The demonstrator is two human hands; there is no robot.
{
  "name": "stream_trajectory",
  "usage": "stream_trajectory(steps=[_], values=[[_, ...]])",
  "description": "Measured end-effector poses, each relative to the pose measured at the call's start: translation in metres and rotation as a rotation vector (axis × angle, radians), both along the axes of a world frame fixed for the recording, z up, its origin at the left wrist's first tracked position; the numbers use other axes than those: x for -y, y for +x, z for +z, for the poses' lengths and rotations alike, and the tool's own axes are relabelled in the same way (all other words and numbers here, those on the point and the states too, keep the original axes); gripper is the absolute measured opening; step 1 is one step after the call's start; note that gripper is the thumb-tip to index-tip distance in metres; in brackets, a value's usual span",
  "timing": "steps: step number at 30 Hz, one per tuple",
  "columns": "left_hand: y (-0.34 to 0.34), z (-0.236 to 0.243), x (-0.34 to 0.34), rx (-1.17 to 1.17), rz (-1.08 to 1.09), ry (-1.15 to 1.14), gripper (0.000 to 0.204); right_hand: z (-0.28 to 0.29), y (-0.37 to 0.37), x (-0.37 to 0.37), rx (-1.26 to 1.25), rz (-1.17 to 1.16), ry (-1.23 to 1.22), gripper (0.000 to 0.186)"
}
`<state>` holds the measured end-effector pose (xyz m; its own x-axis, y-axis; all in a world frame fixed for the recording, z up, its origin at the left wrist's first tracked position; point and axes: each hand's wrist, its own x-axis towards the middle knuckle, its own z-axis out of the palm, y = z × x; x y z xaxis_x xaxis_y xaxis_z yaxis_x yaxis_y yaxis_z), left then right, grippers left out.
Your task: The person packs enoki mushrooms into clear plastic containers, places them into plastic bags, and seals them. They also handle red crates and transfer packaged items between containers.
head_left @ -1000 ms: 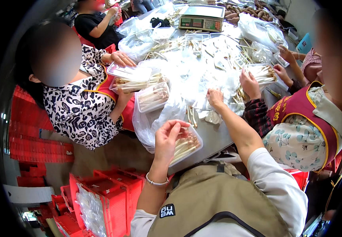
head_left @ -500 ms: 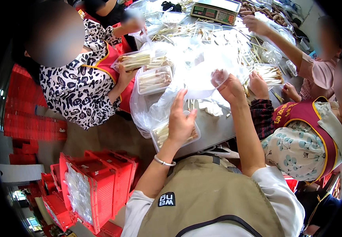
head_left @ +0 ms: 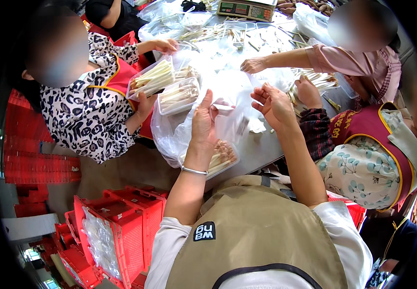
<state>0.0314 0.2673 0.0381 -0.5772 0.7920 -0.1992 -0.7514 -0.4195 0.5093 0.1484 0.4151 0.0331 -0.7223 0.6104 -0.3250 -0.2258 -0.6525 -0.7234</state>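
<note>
Currently gripping clear plastic piece in left hand, thumb upward; right hand raised just beside, part-open with fingers loosely curled, can't tell if touching plastic. Below left hand, at near edge of grey table: clear tray of pale stalks, partly behind forearm. Farther left, second filled tray near plastic bag, beside co-worker in leopard-print top. At far end, scale. Lower left, red crates.
</note>
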Motion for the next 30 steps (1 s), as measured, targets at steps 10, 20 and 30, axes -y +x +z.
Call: stream_trajectory(steps=[10, 20, 30], values=[[0.008, -0.016, 0.047, -0.015, -0.031, -0.035, 0.026, -0.015, -0.011, 0.054, 0.204, 0.198, 0.837, 0.022], [0.018, -0.063, 0.057, -0.251, 0.157, -0.347, 0.025, -0.096, -0.018, 0.059, 0.437, 0.129, 1.271, 0.034], [0.037, -0.063, 0.079, -0.568, 0.198, -0.406, 0.014, -0.182, -0.004, 0.045, 0.550, 0.604, 1.536, 0.022]])
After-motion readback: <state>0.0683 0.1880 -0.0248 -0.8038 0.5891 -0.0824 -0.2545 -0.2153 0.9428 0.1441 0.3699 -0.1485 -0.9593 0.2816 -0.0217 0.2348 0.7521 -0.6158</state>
